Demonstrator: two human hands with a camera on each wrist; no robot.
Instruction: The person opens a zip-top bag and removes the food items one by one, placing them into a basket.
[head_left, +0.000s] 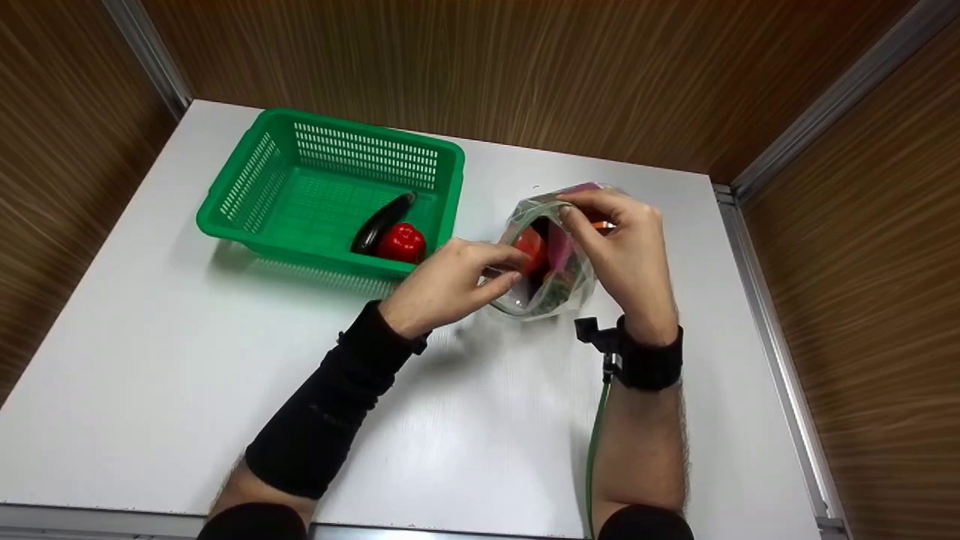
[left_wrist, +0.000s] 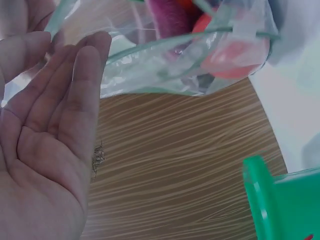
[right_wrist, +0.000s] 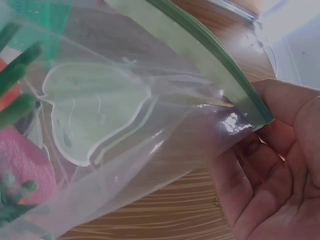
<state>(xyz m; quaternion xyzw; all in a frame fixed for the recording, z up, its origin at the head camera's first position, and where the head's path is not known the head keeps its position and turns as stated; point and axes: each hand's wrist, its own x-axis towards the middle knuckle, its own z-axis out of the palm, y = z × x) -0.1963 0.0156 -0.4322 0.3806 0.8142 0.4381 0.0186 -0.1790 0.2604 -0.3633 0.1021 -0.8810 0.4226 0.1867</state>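
A clear zip bag [head_left: 517, 304] with a green-edged mouth stands to the right of the basket. Inside it show a red, round tomato-like item [head_left: 531, 249], a pink-purple item [left_wrist: 167, 20] and green stems [right_wrist: 20, 75]. My right hand [head_left: 626, 240] pinches the bag's rim at its right end between thumb and fingers. At the left side of the mouth is my left hand [head_left: 457, 281], its thumb and fingers apart. In the left wrist view its extended fingers [left_wrist: 82, 95] lie at the bag's edge.
A green basket [head_left: 360, 135] stands at the back left, with a dark eggplant [head_left: 382, 223] and a red bell pepper [head_left: 403, 243] in its near right corner. The white table [head_left: 480, 450] is bordered by wood-grain walls [head_left: 480, 67] behind and at both sides.
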